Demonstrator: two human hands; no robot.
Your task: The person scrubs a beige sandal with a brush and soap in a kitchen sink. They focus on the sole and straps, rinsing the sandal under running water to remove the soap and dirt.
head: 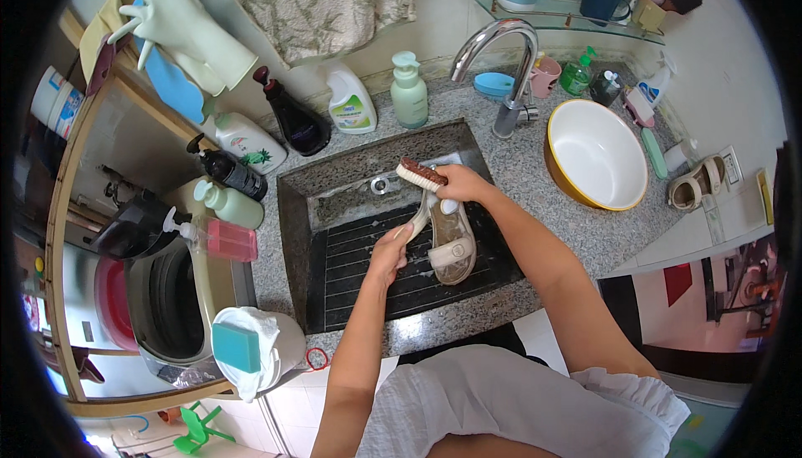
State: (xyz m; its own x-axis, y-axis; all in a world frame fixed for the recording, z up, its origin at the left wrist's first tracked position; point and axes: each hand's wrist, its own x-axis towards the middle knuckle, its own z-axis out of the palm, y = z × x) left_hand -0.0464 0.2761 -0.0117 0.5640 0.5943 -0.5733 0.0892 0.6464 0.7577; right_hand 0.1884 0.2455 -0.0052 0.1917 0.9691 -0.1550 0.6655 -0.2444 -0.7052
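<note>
A beige sandal (452, 242) is inside the dark stone sink (294, 257), over its black ribbed bottom. My left hand (390, 256) grips the sandal's pale strap, which is stretched out to the left of the sole. In my right hand (462, 183) is a scrub brush (421, 174) with a brown back and white bristles, held above the toe or heel end of the sandal; which end cannot be told. Some foam shows near the drain (379, 185). A second beige sandal (697, 183) lies on the counter at the far right.
A chrome faucet (515, 82) rises behind the sink. On the right of the granite counter sits a white basin with a yellow rim (598, 154). Several bottles, among them a green pump bottle (409, 91), line the back and left edges. A white bucket (285, 348) with a teal sponge (235, 347) stands at the front left.
</note>
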